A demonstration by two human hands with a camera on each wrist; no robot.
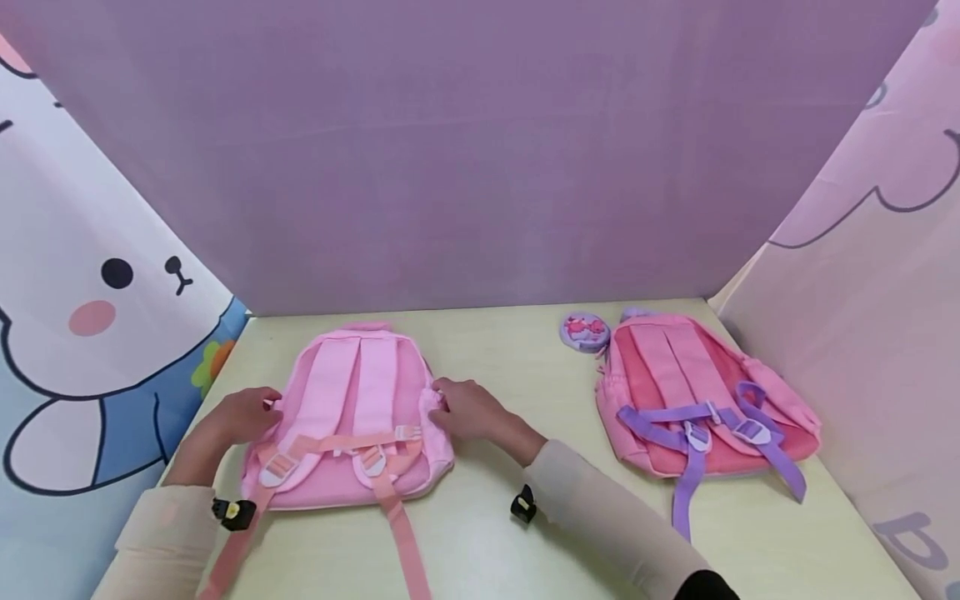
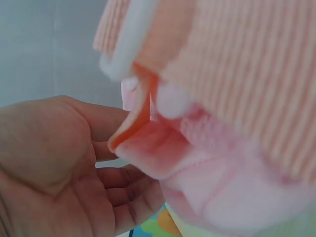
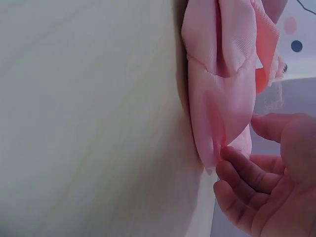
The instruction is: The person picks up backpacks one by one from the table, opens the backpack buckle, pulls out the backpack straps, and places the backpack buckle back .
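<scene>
1. The pink backpack [image 1: 346, 417] lies on the tabletop [image 1: 510, 358] between the person's two grips, its strap side facing up.
2. The left grip [image 1: 243, 415] appears to pinch the bag's near side edge, thumb and fingers bent; the fold partly hides the fingertips. The right grip [image 1: 468, 408] has its thumb and curled fingers on the opposite side, pinching the soft side fabric there.
3. It should handle as light and soft, likely giving under pressure rather than holding a firm shape. Nothing about it looks fragile, and the woven cloth probably offers decent friction.
4. Good holds, by judgement, are the side seams beneath both grips, or the top end beyond them; the loose webbing would likely swing and make a poor hold.
5. Between the grips run two broad, flat pink shoulder straps. Nearer the person, ribbed orange webbing [image 1: 406, 533] threads through hard white buckles [image 1: 372, 461] and trails in long tails.
6. Just inside the right grip, the side pocket [image 3: 222, 98] bunches into rounded, puckered folds.
7. Well right of the right grip rests a second backpack [image 1: 686, 358] with flat purple straps [image 1: 693, 492], a round purse [image 1: 585, 332] beside its top.
</scene>
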